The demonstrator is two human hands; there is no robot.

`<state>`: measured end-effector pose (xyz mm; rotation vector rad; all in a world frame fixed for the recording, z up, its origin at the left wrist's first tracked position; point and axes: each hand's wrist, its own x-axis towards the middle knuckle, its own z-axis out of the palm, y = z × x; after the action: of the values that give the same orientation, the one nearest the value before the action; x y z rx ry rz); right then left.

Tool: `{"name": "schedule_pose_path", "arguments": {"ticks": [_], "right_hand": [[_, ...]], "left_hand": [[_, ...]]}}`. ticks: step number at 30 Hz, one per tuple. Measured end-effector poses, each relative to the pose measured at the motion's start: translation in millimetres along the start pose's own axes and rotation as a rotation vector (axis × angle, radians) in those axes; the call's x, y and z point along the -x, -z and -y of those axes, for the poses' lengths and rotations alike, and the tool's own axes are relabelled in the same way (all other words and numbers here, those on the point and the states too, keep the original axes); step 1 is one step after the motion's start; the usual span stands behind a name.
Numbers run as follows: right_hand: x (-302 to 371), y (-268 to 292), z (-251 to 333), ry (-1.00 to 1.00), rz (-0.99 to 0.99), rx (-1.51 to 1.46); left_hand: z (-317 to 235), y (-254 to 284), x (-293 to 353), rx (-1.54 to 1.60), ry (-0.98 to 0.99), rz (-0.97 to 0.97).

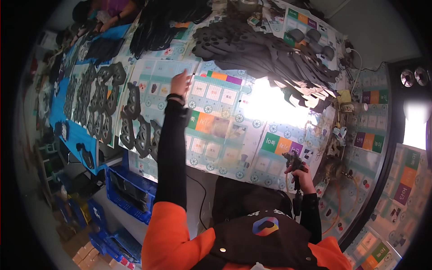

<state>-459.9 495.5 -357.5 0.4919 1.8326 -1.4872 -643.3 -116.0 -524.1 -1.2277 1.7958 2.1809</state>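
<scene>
My left hand (181, 84) reaches out over the patterned table cover (173, 67), fingers stretched and nothing seen in them. To its left lie dark grey cut-out pieces (131, 101) with holes, set out in rows. Near the table's front right, my right hand (304, 179) is wrapped round a black spray gun (294, 161), and a thin yellow hose (287, 183) hangs beside it. A fanned pile of flat dark grey pieces (256, 47) lies at the far side, beyond both hands.
Black strips (155, 33) are heaped at the far left, near another person's arm (118, 17). Dark rounded pieces (310, 40) sit at the far right. A blue crate (128, 193) stands below the table's front left edge. Bright light washes out part of the cover.
</scene>
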Motion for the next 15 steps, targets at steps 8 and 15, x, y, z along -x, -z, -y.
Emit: {"name": "schedule_pose_path", "arguments": {"ticks": [8,15], "right_hand": [[24,1,-6,0.031,0.007,-0.098],[33,33,-43,0.088,-0.026,-0.131]], "left_hand": [[-76,-75,-22,0.189,-0.062,-0.258],[-6,-76,143,0.179,-0.595,-0.314]]}}
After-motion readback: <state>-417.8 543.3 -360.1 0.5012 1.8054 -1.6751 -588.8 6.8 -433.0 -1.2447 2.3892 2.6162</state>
